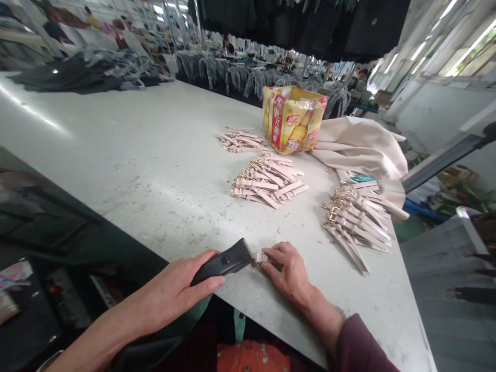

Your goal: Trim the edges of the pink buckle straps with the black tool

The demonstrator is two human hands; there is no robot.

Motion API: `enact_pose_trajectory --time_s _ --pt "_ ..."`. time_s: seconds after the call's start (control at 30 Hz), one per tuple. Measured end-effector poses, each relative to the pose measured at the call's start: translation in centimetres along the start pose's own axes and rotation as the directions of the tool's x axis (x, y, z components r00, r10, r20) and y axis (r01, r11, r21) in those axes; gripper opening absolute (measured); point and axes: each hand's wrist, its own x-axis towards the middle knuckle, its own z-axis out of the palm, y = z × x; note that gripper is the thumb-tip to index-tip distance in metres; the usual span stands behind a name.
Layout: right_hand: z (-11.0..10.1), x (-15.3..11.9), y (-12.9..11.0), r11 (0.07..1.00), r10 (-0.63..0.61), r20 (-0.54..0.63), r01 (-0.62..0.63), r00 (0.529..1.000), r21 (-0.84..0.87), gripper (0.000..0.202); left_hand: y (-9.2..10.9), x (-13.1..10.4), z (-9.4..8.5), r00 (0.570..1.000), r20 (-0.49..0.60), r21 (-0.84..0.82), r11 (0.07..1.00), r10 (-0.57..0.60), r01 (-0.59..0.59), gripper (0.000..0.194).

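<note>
Beyond the straps (267,180), a yellow box (296,126) bears Chinese characters (277,120).

VIEW: head | POSITION: above and behind the grip of left hand (180,281) | AXIS: forward, downward | RANGE: close to grip | COVERAGE: grip low-centre, worktable (182,165) extending beyond

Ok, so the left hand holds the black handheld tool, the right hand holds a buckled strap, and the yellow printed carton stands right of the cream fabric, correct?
Not quite: the yellow printed carton stands left of the cream fabric, as the head view shows. The left hand does hold the black handheld tool and the right hand a buckled strap.
</note>
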Motion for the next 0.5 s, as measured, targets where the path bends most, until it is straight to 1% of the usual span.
enact_pose_trajectory --time_s 0.07,0.13,0.23,0.33,0.37,0.43,0.5 --pt "0.1 -0.2 0.1 0.998 -0.034 -0.004 0.035 0.999 0.045 0.014 0.2 0.2 0.2 0.999 0.031 0.011 1.0 -0.009 0.009 0.043" --pt "0.0 -0.3 0.1 0.995 -0.052 -0.024 0.054 0.998 0.081 0.01 0.1 0.4 0.4 0.998 0.055 0.016 0.999 -0.035 0.035 0.042" --pt "-0.2 0.1 -0.2 0.994 -0.053 -0.056 0.058 0.997 0.088 0.013 -0.1 0.5 0.2 0.997 0.053 0.001 0.999 -0.049 0.049 0.043" --pt "-0.2 0.9 -1.2 0.994 -0.022 -0.065 0.029 0.998 0.107 0.017 0.0 0.0 -0.5 0.998 0.016 -0.009 0.998 -0.066 0.066 0.046" --pt "-0.2 1.2 -1.5 0.992 -0.009 -0.052 0.015 0.999 0.122 0.017 0.1 -0.3 -0.9 0.997 0.004 -0.012 0.997 -0.078 0.078 0.047" --pt "-0.1 1.4 -2.1 0.992 0.003 0.014 -0.005 1.0 0.128 0.016 0.4 -0.9 -1.4 0.996 -0.006 -0.024 0.996 -0.092 0.092 0.049" --pt "-0.1 1.1 -2.4 0.997 -0.01 0.079 0.003 0.997 0.08 0.014 0.8 -1.4 -1.8 0.997 0.011 -0.038 0.996 -0.082 0.083 0.049"
